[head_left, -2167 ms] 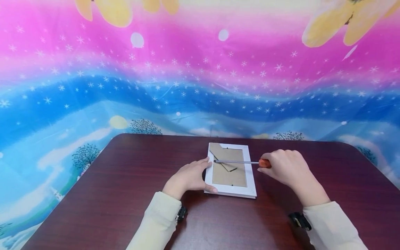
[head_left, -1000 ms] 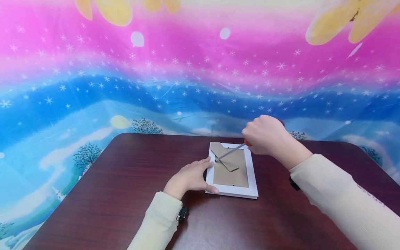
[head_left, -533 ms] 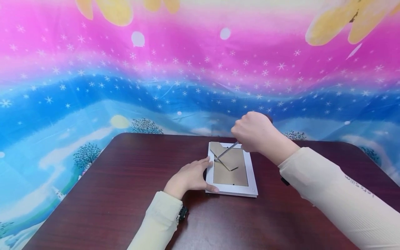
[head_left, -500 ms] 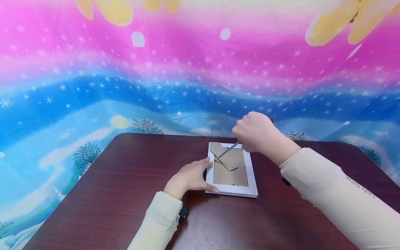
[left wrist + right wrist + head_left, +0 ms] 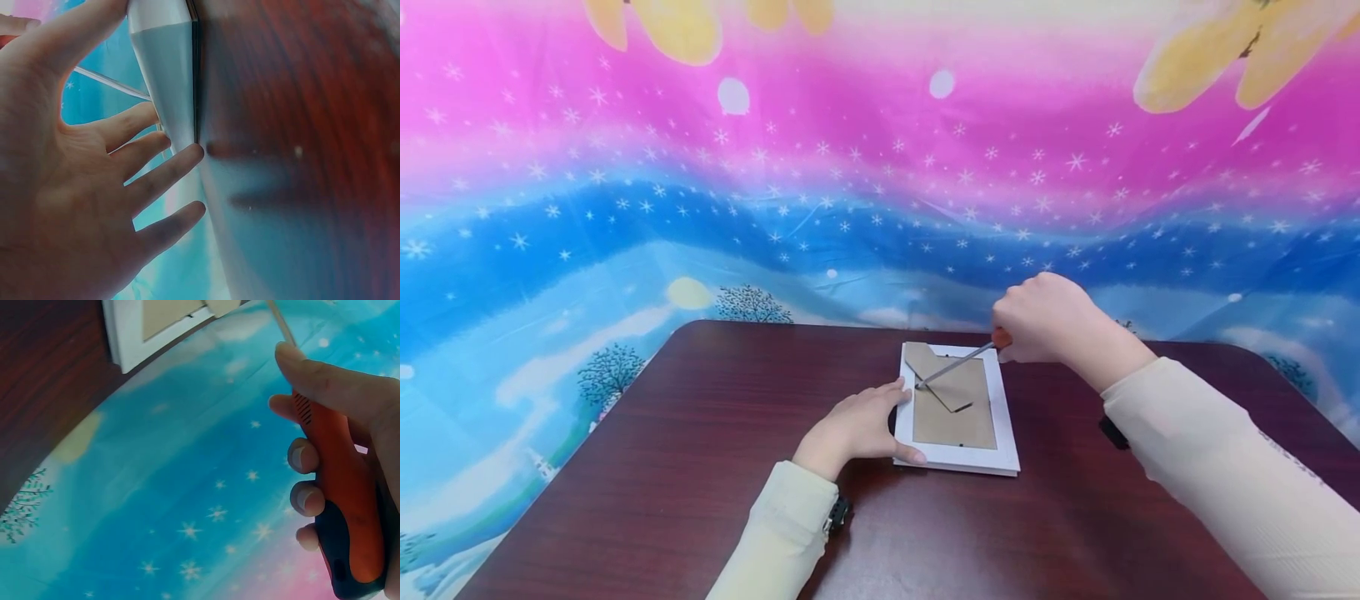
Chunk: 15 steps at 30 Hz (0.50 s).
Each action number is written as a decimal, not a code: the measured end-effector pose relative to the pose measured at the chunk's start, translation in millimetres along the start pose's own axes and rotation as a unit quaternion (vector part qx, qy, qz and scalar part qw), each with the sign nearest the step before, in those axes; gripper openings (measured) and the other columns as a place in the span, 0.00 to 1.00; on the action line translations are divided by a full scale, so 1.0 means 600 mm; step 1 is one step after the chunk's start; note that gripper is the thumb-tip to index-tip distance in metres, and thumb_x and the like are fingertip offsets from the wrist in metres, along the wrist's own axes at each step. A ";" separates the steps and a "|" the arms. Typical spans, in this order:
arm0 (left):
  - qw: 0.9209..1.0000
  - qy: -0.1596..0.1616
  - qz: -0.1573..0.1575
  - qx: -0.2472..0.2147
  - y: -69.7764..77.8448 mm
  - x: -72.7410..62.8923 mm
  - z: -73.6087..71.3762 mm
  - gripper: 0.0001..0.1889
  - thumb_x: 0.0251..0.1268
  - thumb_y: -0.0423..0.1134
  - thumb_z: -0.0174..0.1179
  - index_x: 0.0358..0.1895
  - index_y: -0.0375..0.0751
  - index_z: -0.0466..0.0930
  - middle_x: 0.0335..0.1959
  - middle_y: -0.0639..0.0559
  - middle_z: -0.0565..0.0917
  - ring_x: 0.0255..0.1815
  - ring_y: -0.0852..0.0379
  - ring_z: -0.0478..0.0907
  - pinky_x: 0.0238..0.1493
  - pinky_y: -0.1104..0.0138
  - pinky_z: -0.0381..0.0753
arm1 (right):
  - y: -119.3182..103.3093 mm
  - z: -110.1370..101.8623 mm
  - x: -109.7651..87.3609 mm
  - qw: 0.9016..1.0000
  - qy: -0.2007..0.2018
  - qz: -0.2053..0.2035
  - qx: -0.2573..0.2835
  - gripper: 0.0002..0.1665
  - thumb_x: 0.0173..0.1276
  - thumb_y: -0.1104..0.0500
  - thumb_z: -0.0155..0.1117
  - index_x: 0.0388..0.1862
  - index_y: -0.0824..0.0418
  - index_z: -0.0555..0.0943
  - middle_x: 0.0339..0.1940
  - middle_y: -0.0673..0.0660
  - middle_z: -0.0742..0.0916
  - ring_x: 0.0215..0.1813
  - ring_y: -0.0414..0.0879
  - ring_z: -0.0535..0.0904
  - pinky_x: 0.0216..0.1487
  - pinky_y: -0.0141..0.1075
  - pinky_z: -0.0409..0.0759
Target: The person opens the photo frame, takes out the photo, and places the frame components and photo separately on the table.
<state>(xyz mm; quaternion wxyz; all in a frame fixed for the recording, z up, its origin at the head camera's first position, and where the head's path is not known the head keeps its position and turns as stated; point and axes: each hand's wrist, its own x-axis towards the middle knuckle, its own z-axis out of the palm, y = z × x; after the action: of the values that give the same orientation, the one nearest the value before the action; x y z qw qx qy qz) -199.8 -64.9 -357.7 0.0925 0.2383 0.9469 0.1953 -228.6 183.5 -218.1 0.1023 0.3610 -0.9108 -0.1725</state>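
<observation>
A white picture frame [image 5: 1004, 429] lies face down on the table, its brown backing board [image 5: 972, 429] and slanted easel stand [image 5: 953, 385] upward. My left hand [image 5: 853, 425] rests against the frame's left side with fingers extended and spread. Its thumb lies over the near left corner. My right hand [image 5: 1048, 321] grips a screwdriver [image 5: 344, 469] by its orange and black handle. The steel shaft [image 5: 957, 363] slants down leftward, its tip at a small dark fastener on the inner left edge of the frame; whether it sits under the fastener I cannot tell.
Dark reddish wooden table [image 5: 715, 417] with rounded far corners spreads round the frame. Just behind its far edge hangs a printed pink and blue cloth [image 5: 850, 192]. Dark wrist devices [image 5: 837, 515] sit on both sleeves.
Over two seconds my right hand has risen from the frame's right, tilting the screwdriver steeper. Since half a second ago it has swung slightly right. The tip and left hand stay in place.
</observation>
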 end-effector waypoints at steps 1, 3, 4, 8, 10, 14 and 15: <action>1.000 -0.002 -0.002 -0.001 -0.001 0.000 0.000 0.49 0.46 0.64 0.73 0.73 0.46 0.68 0.77 0.51 0.61 0.75 0.48 0.61 0.70 0.51 0.63 | 0.003 0.004 -0.002 1.000 0.000 0.001 0.006 0.12 0.50 0.46 0.79 0.20 0.48 0.84 0.16 0.41 0.80 0.17 0.38 0.71 0.23 0.37 0.75; 1.000 -0.004 -0.004 -0.002 -0.001 0.001 0.001 0.50 0.46 0.65 0.73 0.73 0.46 0.68 0.77 0.52 0.61 0.75 0.48 0.60 0.70 0.51 0.63 | 0.009 0.011 -0.005 1.000 0.000 0.001 0.016 0.14 0.51 0.45 0.79 0.19 0.47 0.83 0.16 0.41 0.78 0.17 0.38 0.70 0.22 0.37 0.74; 1.000 -0.004 -0.004 -0.003 -0.001 0.001 0.001 0.50 0.46 0.65 0.73 0.73 0.46 0.68 0.77 0.52 0.61 0.75 0.48 0.61 0.70 0.51 0.63 | 0.011 0.014 -0.006 1.000 -0.001 0.002 0.022 0.14 0.51 0.45 0.79 0.19 0.47 0.82 0.16 0.41 0.78 0.17 0.38 0.70 0.22 0.37 0.74; 1.000 -0.003 -0.003 -0.007 -0.002 0.001 0.001 0.49 0.46 0.64 0.73 0.73 0.45 0.68 0.77 0.51 0.61 0.75 0.49 0.61 0.69 0.51 0.64 | 0.018 0.024 -0.013 0.998 -0.014 0.018 0.058 0.16 0.52 0.45 0.80 0.19 0.47 0.81 0.16 0.40 0.77 0.19 0.37 0.70 0.23 0.37 0.73; 1.000 -0.001 -0.001 -0.008 -0.002 0.002 0.001 0.49 0.46 0.64 0.73 0.73 0.45 0.68 0.77 0.51 0.61 0.75 0.48 0.61 0.69 0.51 0.64 | 0.021 0.028 -0.016 0.996 -0.026 0.033 0.078 0.16 0.52 0.46 0.80 0.19 0.48 0.80 0.16 0.41 0.76 0.20 0.38 0.69 0.25 0.37 0.73; 1.000 0.000 0.002 -0.009 -0.003 0.002 0.000 0.49 0.46 0.64 0.73 0.73 0.44 0.68 0.77 0.51 0.61 0.75 0.48 0.61 0.70 0.51 0.64 | 0.027 0.038 -0.022 0.991 -0.051 0.057 0.106 0.21 0.53 0.44 0.79 0.17 0.49 0.76 0.16 0.43 0.74 0.20 0.39 0.67 0.26 0.36 0.68; 1.000 0.000 0.002 -0.010 -0.003 0.002 0.000 0.49 0.46 0.64 0.73 0.72 0.44 0.68 0.77 0.51 0.61 0.75 0.48 0.61 0.70 0.50 0.63 | 0.028 0.042 -0.023 0.991 -0.056 0.062 0.109 0.22 0.53 0.44 0.79 0.17 0.49 0.74 0.15 0.44 0.72 0.20 0.40 0.65 0.26 0.36 0.65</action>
<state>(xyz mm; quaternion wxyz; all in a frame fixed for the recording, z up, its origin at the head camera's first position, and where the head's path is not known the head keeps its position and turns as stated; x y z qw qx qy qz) -201.4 -65.7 -358.3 0.0948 0.2393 0.9443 0.2049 -236.9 210.7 -235.3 0.0217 0.3029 -0.9490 -0.0851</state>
